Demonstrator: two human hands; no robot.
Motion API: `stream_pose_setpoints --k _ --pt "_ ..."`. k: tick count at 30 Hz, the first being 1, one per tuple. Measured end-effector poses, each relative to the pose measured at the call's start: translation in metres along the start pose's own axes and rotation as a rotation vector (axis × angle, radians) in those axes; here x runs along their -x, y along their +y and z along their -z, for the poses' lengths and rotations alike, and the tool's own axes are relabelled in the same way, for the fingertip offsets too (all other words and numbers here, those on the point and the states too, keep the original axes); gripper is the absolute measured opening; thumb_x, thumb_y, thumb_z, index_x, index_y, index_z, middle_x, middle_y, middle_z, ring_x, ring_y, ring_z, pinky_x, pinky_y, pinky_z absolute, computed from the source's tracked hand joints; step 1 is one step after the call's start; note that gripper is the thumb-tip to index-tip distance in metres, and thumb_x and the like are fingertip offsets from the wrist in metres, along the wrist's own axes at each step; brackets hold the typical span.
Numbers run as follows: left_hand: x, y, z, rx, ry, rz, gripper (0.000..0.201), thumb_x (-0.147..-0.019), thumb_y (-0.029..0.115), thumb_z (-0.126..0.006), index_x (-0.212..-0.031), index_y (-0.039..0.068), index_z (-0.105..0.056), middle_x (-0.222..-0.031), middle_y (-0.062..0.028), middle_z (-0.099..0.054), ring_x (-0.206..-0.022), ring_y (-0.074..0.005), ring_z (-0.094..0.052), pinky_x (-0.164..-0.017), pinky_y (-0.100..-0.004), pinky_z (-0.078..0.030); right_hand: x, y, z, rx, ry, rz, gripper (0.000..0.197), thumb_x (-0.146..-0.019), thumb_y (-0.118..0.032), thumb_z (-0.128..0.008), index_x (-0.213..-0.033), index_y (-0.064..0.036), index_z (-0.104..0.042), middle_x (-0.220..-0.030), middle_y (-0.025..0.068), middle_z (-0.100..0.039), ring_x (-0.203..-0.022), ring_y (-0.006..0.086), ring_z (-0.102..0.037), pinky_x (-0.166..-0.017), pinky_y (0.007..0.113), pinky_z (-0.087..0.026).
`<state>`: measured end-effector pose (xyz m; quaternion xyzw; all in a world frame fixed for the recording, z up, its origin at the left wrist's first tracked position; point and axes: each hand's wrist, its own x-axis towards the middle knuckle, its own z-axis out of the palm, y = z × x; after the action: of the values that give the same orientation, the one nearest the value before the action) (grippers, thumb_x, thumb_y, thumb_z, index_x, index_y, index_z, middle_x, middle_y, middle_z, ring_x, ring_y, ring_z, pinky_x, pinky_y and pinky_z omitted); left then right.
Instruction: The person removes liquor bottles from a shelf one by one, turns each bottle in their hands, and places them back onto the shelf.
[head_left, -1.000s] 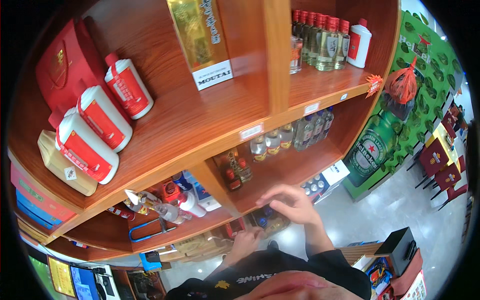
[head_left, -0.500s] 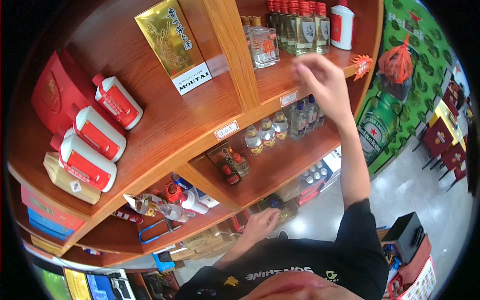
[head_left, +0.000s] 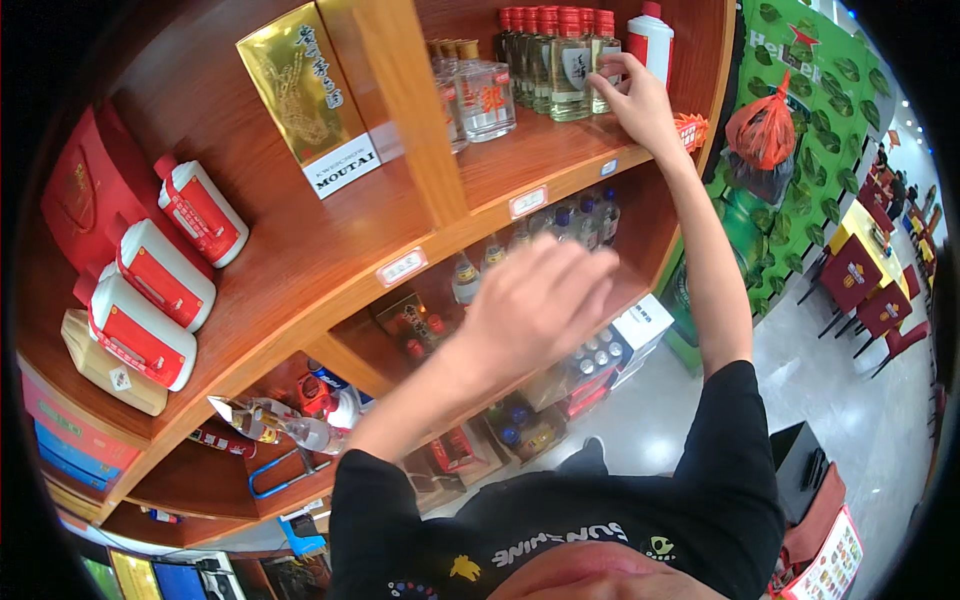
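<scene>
On the upper right shelf stands a cluster of clear glass liquor bottles [head_left: 570, 70] with red caps and pale labels. My right hand [head_left: 640, 100] is raised at the front right bottle, its fingers bent and apart across the glass; a firm grip does not show. My left hand [head_left: 540, 305], blurred by motion, hovers in front of the lower shelf with loosely spread fingers and nothing visible in it. It covers part of the small clear bottles there. Just left of the red-capped row are square clear bottles [head_left: 487, 103] with red lettering.
A white bottle [head_left: 651, 45] stands behind my right hand. A wooden divider [head_left: 425, 120] separates this shelf from a gold box [head_left: 305, 100] and several white-and-red bottles [head_left: 203, 210]. Price tags [head_left: 528, 202] line the shelf edge. A red bag [head_left: 762, 132] hangs at right.
My right hand has moved farther in, from the shelf's front to the red-capped bottles. My left hand has risen from low down to before the lower shelf. The view has shifted slightly.
</scene>
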<state>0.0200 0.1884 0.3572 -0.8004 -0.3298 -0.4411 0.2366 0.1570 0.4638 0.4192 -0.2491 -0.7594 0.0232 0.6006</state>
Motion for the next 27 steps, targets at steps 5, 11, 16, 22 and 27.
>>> stream_pose_setpoints --k 5,11,16,22,27 --pt "-0.080 -0.043 -0.039 -0.130 0.103 0.209 0.026 -0.088 0.003 -0.065 -0.113 -0.001 -0.059 -0.090 -0.0140 -0.063 -0.080 -0.0297 -0.064 -0.071 -0.0389 -0.053 -0.009 0.010 0.001 -0.040 -0.067 0.058 0.034 -0.086 -0.025 -0.075 -0.107 0.0009 -0.067 -0.087 0.0152 -0.071 -0.078 0.0311 -0.069 -0.073 0.039 -0.054" --pt "-0.120 -0.093 -0.086 -0.553 0.080 0.489 0.040 -0.094 0.014 -0.063 -0.125 -0.008 -0.051 -0.106 -0.0228 -0.065 -0.092 -0.0367 -0.067 -0.083 -0.0441 -0.054 -0.014 0.014 0.014 -0.192 -0.206 0.089 0.035 -0.088 -0.021 -0.071 -0.111 0.0040 -0.066 -0.087 0.0155 -0.072 -0.084 0.0336 -0.069 -0.078 0.042 -0.054" --pt "-0.125 -0.101 -0.107 -0.507 0.081 0.729 0.054 -0.094 0.019 -0.066 -0.134 -0.010 -0.045 -0.112 -0.0228 -0.066 -0.099 -0.0335 -0.067 -0.089 -0.0416 -0.053 -0.007 0.025 0.015 -0.398 -0.328 0.069 0.045 -0.088 -0.017 -0.069 -0.124 0.0085 -0.058 -0.088 0.0163 -0.072 -0.076 0.0316 -0.070 -0.076 0.041 -0.054" --pt "-0.129 -0.108 -0.117 -0.583 0.090 0.744 0.059 -0.091 0.023 -0.072 -0.133 -0.010 -0.047 -0.108 -0.0212 -0.066 -0.097 -0.0282 -0.066 -0.087 -0.0387 -0.053 -0.007 0.028 0.018 -0.554 -0.414 0.004 0.052 -0.088 -0.014 -0.068 -0.131 0.0108 -0.050 -0.087 0.0162 -0.072 -0.064 0.0258 -0.069 -0.065 0.038 -0.054" --pt "-0.129 -0.113 -0.120 -0.605 0.101 0.677 0.053 -0.090 0.022 -0.074 -0.126 -0.009 -0.050 -0.108 -0.0208 -0.067 -0.097 -0.0278 -0.067 -0.087 -0.0390 -0.053 -0.006 0.035 0.020 -0.719 -0.475 -0.068 0.052 -0.091 -0.014 -0.067 -0.133 0.0110 -0.048 -0.086 0.0129 -0.072 -0.060 0.0176 -0.067 -0.059 0.033 -0.052"
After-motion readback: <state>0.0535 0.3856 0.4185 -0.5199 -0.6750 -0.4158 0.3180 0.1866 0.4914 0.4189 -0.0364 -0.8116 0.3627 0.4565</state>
